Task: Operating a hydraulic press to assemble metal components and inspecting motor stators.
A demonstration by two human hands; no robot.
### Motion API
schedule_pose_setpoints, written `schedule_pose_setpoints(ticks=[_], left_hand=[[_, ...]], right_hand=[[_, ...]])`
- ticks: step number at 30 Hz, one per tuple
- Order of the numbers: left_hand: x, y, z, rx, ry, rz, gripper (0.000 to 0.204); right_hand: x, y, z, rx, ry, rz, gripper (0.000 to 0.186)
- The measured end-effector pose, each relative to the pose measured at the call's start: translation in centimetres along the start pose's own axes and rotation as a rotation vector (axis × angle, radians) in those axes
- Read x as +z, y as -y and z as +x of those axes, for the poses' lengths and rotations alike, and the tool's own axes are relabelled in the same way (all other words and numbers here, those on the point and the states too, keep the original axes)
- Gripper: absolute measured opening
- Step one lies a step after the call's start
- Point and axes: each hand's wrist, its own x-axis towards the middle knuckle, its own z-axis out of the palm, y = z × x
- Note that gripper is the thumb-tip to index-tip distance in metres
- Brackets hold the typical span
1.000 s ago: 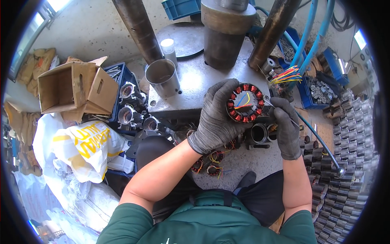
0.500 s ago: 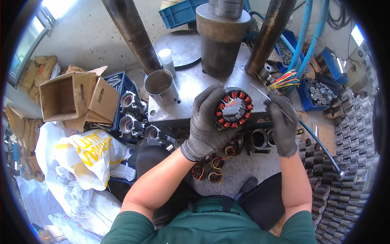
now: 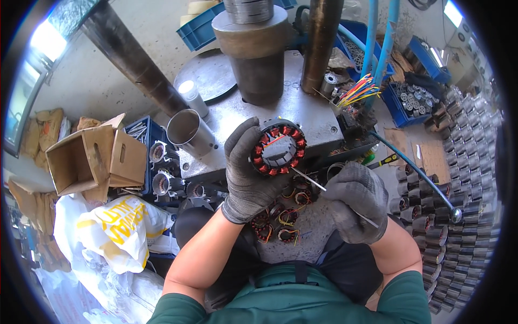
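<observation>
At the lower edge, a soft green shirt meets dark trousers. Beyond, the left grip, in a ribbed grey knit glove, curls round the left side of a ring, spread only as wide as it needs, holding it tilted above the floor; glossy copper-red windings bulge around its toothed grey core. The right grip, gloved alike, is folded nearly closed on a thin, straight metal rod; the rod's tip is at the ring's lower edge, though I cannot tell whether it touches. Below, on rough grey concrete, lie round coils with loose coloured leads. Rightward, shiny metal sleeves sit in packed rows; leftward, a crumpled plastic bag lies nearer than a creased cardboard box. Past the ring, a scuffed, gleaming steel block carries an open, smooth cylinder and a white-capped bottle. Farther back, a dull, stepped ram stands between two round, dark columns, before a stained, pale wall.
</observation>
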Motion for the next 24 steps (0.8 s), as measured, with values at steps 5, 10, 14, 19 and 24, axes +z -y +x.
schedule_pose_setpoints(ticks=[5, 10, 14, 19, 24], left_hand=[[0.4, 0.0, -0.4, -0.004, 0.035, 0.019, 0.115], [0.8, 0.0, -0.4, 0.008, 0.039, 0.055, 0.116], [0.8, -0.4, -0.5, -0.014, 0.046, 0.149, 0.115], [0.8, -0.6, -0.4, -0.009, 0.068, 0.146, 0.113], [0.9, -0.1, -0.2, 0.015, 0.016, 0.117, 0.108]], right_hand=[[0.4, -0.5, -0.1, -0.017, 0.018, -0.039, 0.022], [0.7, -0.4, -0.3, -0.027, 0.024, -0.089, 0.021], [2.0, -0.2, -0.3, -0.035, 0.055, -0.220, 0.021], [1.7, -0.3, -0.3, -0.039, 0.035, -0.175, 0.024], [-1.4, 0.4, -0.3, -0.033, 0.043, 0.006, 0.026]])
